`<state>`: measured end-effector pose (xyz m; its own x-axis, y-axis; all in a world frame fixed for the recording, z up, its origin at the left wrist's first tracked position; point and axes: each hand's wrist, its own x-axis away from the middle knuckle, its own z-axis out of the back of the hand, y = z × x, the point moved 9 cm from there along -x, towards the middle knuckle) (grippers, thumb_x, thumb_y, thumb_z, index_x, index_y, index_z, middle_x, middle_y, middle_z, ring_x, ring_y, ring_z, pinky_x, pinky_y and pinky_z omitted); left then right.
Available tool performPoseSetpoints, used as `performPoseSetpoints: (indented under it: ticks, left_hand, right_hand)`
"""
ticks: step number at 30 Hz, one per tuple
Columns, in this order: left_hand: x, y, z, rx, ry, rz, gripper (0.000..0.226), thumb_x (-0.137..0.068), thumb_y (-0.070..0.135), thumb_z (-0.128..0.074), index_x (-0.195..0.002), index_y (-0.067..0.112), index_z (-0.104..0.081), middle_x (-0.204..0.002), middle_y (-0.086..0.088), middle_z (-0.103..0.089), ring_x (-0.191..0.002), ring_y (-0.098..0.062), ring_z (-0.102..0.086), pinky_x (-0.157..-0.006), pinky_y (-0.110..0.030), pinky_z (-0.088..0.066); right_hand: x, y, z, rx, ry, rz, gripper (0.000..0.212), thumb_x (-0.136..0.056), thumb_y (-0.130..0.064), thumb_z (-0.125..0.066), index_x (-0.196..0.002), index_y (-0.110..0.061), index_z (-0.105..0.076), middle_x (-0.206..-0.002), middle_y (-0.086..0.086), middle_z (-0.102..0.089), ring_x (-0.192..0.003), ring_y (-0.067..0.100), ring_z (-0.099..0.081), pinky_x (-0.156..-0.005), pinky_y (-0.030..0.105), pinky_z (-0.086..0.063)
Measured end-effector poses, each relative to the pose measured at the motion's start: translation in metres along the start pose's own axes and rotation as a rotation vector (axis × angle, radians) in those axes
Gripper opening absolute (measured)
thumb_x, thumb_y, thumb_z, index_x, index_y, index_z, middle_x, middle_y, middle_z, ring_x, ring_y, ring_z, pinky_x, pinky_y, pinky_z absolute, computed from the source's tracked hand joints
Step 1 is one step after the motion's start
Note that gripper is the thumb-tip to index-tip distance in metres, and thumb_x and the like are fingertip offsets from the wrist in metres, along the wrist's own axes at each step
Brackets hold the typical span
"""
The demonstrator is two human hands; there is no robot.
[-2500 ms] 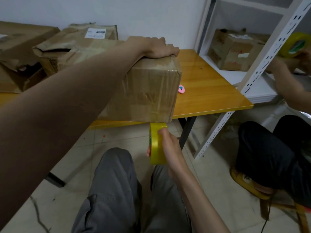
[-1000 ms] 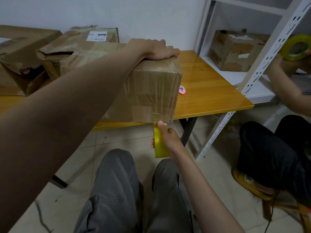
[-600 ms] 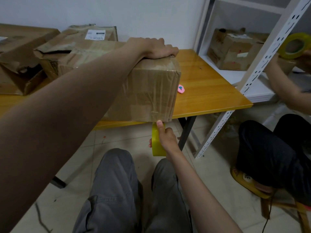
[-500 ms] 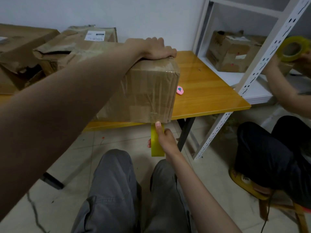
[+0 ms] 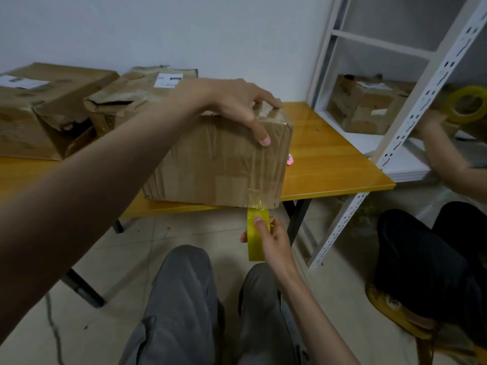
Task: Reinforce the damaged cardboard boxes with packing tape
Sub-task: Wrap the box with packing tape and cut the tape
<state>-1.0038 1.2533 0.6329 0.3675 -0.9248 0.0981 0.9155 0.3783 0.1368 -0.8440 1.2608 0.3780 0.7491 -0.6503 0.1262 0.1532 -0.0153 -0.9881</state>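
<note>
A crumpled cardboard box (image 5: 210, 167) sits at the front edge of the orange table (image 5: 329, 159), overhanging it a little. My left hand (image 5: 237, 104) rests on the box's top right corner, fingers spread, thumb down on the near face. Just below the box's bottom edge, my right hand (image 5: 274, 241) grips a yellow tape roll (image 5: 257, 238). A clear strip of tape runs from the roll up onto the box's near face.
Two torn boxes (image 5: 47, 114) stand at the back left of the table. A small pink object (image 5: 290, 160) lies right of the box. A white metal shelf (image 5: 411, 101) holds another box (image 5: 369, 106). A second person sits at the right, holding a tape roll (image 5: 466, 104).
My left hand has loosened on the box's corner, its thumb now down on the near face. The right hand and roll have dropped slightly, showing a short strip of tape.
</note>
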Motion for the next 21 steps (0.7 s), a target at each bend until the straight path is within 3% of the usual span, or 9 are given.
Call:
performPoseSetpoints:
  ticks: [3,5,8,11,13,15,17,21]
  left_hand:
    - [-0.001,-0.003,0.018,0.093,-0.007,0.009,0.076,-0.066,0.073,-0.074,-0.135,0.047,-0.056,-0.138,0.012,-0.059,-0.123,-0.015,-0.057,-0.103,-0.035,-0.044]
    - [-0.009,-0.01,0.035,0.139,0.035,0.017,0.053,-0.075,0.071,-0.072,-0.116,0.037,-0.07,-0.116,0.013,-0.07,-0.105,-0.012,-0.066,-0.091,-0.031,-0.051]
    - [-0.028,-0.024,0.049,0.115,0.082,0.047,0.037,-0.086,0.069,-0.061,-0.095,0.034,-0.071,-0.103,0.014,-0.069,-0.099,-0.013,-0.064,-0.082,-0.029,-0.047]
    - [-0.059,-0.034,0.046,0.02,0.185,0.063,0.043,-0.097,0.066,-0.047,-0.112,0.03,-0.065,-0.12,0.0,-0.066,-0.115,-0.025,-0.058,-0.098,-0.042,-0.043]
    - [-0.075,-0.03,0.045,-0.072,0.291,0.048,0.045,-0.102,0.059,-0.041,-0.133,0.03,-0.056,-0.132,-0.004,-0.061,-0.122,-0.028,-0.054,-0.1,-0.044,-0.037]
    - [-0.085,-0.023,0.043,-0.093,0.344,0.016,0.039,-0.105,0.049,-0.036,-0.137,0.03,-0.048,-0.126,-0.005,-0.057,-0.118,-0.029,-0.055,-0.093,-0.041,-0.035]
    - [-0.095,-0.022,0.04,-0.101,0.335,0.012,0.035,-0.106,0.045,-0.034,-0.136,0.029,-0.044,-0.113,-0.003,-0.052,-0.112,-0.03,-0.055,-0.087,-0.04,-0.035]
    - [-0.11,-0.025,0.034,-0.079,0.27,0.042,0.033,-0.105,0.044,-0.036,-0.133,0.029,-0.045,-0.108,-0.006,-0.056,-0.11,-0.032,-0.055,-0.087,-0.04,-0.037]
  right_hand:
    - [0.019,-0.024,0.006,-0.067,0.023,0.09,0.015,-0.105,-0.028,-0.052,-0.111,-0.014,-0.054,-0.079,0.012,-0.076,-0.082,0.026,-0.074,-0.079,0.043,-0.053]
    - [0.025,-0.051,0.012,-0.135,0.035,0.151,0.014,-0.105,-0.026,-0.052,-0.109,-0.013,-0.053,-0.075,0.013,-0.073,-0.074,0.031,-0.073,-0.078,0.044,-0.055]
    - [0.019,-0.091,0.02,-0.174,0.046,0.159,0.024,-0.104,-0.032,-0.054,-0.109,-0.009,-0.051,-0.068,0.01,-0.069,-0.063,0.029,-0.069,-0.076,0.045,-0.055]
    - [-0.001,-0.113,0.03,-0.235,0.036,0.087,0.012,-0.102,-0.028,-0.054,-0.106,-0.017,-0.052,-0.066,0.013,-0.066,-0.063,0.028,-0.064,-0.071,0.042,-0.05]
    - [-0.014,-0.119,0.04,-0.254,0.02,0.077,0.029,-0.1,-0.026,-0.052,-0.119,-0.004,-0.054,-0.069,0.016,-0.066,-0.065,0.029,-0.063,-0.074,0.042,-0.05]
    - [-0.02,-0.122,0.049,-0.25,0.001,0.092,0.05,-0.096,-0.031,-0.054,-0.131,0.004,-0.051,-0.073,0.018,-0.066,-0.065,0.03,-0.062,-0.08,0.045,-0.051]
    - [-0.02,-0.123,0.058,-0.286,0.002,0.114,0.059,-0.09,-0.035,-0.057,-0.131,0.007,-0.052,-0.075,0.019,-0.066,-0.065,0.03,-0.061,-0.08,0.046,-0.051]
    - [-0.017,-0.129,0.071,-0.338,0.061,0.156,0.044,-0.099,-0.027,-0.058,-0.125,0.009,-0.059,-0.073,0.017,-0.067,-0.063,0.027,-0.062,-0.073,0.044,-0.051]
